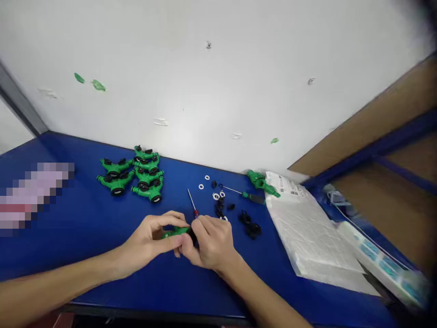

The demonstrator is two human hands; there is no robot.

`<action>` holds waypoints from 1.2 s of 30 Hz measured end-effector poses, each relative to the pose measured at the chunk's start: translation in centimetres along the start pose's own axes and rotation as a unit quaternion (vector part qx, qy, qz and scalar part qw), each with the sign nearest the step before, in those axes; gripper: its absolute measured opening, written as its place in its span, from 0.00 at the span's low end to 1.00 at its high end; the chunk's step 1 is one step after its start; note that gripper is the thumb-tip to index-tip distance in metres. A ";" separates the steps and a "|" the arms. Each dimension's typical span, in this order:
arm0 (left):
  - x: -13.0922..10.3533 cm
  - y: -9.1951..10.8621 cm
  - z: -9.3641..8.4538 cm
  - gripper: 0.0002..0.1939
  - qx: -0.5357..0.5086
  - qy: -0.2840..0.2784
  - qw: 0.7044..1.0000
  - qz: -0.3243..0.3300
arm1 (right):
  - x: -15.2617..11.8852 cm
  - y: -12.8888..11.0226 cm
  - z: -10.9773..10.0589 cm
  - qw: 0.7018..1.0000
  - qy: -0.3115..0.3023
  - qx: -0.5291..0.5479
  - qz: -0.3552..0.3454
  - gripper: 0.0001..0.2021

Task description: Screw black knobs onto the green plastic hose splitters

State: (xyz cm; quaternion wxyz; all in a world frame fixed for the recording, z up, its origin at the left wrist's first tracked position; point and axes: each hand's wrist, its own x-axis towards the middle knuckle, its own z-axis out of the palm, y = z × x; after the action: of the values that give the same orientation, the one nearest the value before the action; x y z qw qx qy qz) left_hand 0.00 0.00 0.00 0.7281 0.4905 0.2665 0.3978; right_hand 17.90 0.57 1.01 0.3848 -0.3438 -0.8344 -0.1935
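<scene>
Near the front middle of the blue table, my left hand (150,239) is closed around a green Y-shaped hose splitter (178,230), most of it covered by the fingers. At its right end, my right hand (213,239) grips a black round part (192,235), largely hidden by the fingers. Just beyond the hands lies a screwdriver (191,201) with a red collar. White rings (216,197) and small black fittings (219,208) are scattered behind my right hand. Farther right are larger black pieces (252,230).
Several finished-looking green splitters with black valves (150,191) stand at the back left. A green-handled screwdriver (252,197) and bare green bodies (261,183) lie at the right, beside a white plastic bag (307,232). A white wall (205,91) rises behind.
</scene>
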 end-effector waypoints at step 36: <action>0.9 1.3 -0.6 0.37 0.015 0.081 0.995 -0.055 | 2.2 16.5 0.8 0.878 -0.314 0.052 0.357 0.05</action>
State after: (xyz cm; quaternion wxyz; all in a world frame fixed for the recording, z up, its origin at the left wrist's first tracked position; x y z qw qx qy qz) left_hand -0.43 1.35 1.00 0.7174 0.4522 0.3573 0.3913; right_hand 28.40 13.31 3.20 0.1631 -0.6406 -0.7409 0.1189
